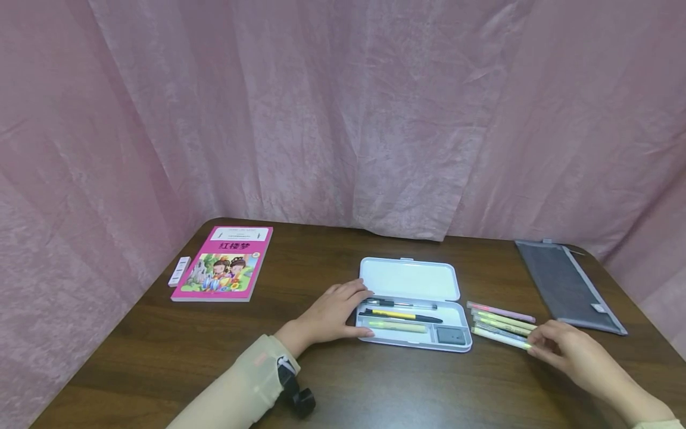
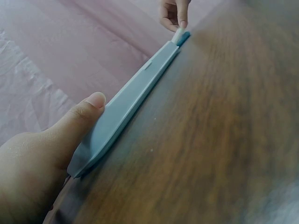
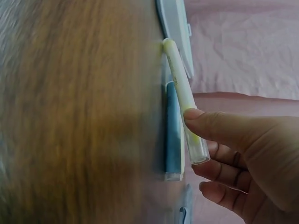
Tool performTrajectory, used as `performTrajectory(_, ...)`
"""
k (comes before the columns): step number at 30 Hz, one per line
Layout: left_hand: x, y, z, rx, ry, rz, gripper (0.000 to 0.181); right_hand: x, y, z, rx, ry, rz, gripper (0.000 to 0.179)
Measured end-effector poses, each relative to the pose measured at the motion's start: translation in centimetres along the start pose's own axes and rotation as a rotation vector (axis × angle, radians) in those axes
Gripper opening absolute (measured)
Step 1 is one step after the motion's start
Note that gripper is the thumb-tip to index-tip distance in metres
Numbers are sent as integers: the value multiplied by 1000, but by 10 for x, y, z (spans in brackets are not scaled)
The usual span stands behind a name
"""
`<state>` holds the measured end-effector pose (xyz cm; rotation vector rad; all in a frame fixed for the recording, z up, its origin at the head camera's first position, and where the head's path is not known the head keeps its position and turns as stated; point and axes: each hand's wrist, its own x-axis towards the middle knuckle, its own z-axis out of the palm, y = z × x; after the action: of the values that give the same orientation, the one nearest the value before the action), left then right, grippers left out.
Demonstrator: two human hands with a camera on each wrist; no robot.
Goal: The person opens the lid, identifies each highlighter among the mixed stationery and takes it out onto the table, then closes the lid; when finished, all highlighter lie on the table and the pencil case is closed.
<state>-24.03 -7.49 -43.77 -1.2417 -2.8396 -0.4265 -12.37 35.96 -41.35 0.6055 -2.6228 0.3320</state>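
Observation:
An open pale pencil case (image 1: pixel 409 281) lies on the table, lid folded back. My left hand (image 1: pixel 331 313) holds its left end, the thumb on the front side (image 2: pixel 81 114) and the fingers toward the hinge. Inside are a black pen (image 1: pixel 402 304), a yellow-and-black pen (image 1: pixel 404 316), a yellow-green highlighter (image 1: pixel 398 326) and a dark grey square piece (image 1: pixel 451 335). My right hand (image 1: pixel 579 351) pinches one end of a cream highlighter (image 3: pixel 180 77) between thumb and fingers. In the right wrist view it tilts above a blue marker (image 3: pixel 173 130). Several more markers (image 1: pixel 506 322) lie beside the case.
A grey mesh zip pouch (image 1: pixel 563 286) lies at the far right of the table (image 1: pixel 316 262). On the left lie a pink book (image 1: pixel 225 262) and a small white block (image 1: pixel 179 271) touching or close to its edge. Pink curtains (image 1: pixel 321 119) hang behind the table.

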Motion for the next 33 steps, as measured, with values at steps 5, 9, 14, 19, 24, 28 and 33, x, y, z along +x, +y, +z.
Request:
performTrajectory(5, 0, 1, -1, 3, 0, -1, 81, 0, 0, 2, -15, -17, 19, 33)
performTrajectory(9, 0, 1, -1, 4, -1, -1, 81, -1, 0, 3, -22, -48, 47, 32)
performTrajectory(14, 0, 0, 0, 7, -1, 6, 81, -2, 0, 5, -22, -81, 62, 31)
performTrajectory(19, 0, 0, 0, 6, 0, 6, 81, -2, -1, 6, -53, -80, 65, 31)
performTrajectory(24, 0, 0, 0, 7, 7, 13, 81, -2, -2, 6, -70, -80, 72, 32)
performTrajectory(28, -1, 1, -1, 12, 10, 15, 80, -3, -1, 6, -62, -69, 63, 33)
performTrajectory(33, 0, 0, -1, 12, 7, 15, 81, -2, -1, 5, -67, -76, 64, 32)
